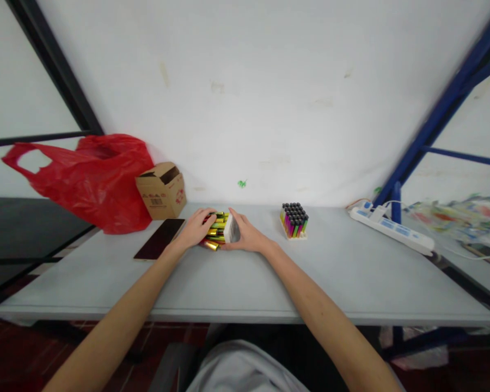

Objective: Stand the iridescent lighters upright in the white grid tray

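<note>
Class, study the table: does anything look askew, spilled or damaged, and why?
Yes: one gold-coloured piece sticks out askew at the near side of the bundle between the left hand and right hand. It looks odd because the black-topped sticks stand in neat rows. No spill shows.

Yellow-and-gold bundle, red bag

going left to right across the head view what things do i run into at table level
Red plastic bag → cardboard box → left hand → shiny gold bundle → right hand → rack of black-topped lighters → white power strip.
</note>
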The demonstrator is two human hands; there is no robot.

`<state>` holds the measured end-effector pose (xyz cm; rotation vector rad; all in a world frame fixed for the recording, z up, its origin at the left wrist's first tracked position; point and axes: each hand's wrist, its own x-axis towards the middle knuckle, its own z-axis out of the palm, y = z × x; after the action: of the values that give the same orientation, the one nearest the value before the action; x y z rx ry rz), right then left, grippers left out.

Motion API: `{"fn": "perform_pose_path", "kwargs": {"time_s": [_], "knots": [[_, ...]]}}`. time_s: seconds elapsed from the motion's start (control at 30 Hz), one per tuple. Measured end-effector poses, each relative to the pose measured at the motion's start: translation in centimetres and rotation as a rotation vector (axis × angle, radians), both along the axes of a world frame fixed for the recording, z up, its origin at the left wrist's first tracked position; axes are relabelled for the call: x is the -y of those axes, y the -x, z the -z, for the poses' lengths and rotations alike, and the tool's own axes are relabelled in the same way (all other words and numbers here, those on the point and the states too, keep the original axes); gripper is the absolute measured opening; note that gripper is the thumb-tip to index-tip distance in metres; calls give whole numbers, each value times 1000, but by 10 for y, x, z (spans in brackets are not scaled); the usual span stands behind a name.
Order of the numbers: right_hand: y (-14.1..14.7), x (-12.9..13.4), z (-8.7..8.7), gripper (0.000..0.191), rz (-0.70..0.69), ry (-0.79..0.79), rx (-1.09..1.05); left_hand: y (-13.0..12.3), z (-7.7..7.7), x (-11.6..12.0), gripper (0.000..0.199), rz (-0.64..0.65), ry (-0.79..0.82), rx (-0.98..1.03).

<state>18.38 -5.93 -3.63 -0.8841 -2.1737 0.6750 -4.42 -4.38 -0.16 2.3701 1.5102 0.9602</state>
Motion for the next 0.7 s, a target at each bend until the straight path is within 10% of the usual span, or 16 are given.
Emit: {"fn": "perform_pose_path", "kwargs": {"time_s": [0.7], "knots": [[-5, 3, -1, 132, 31, -6, -17, 18, 8, -2, 39, -82, 26, -32]]}}
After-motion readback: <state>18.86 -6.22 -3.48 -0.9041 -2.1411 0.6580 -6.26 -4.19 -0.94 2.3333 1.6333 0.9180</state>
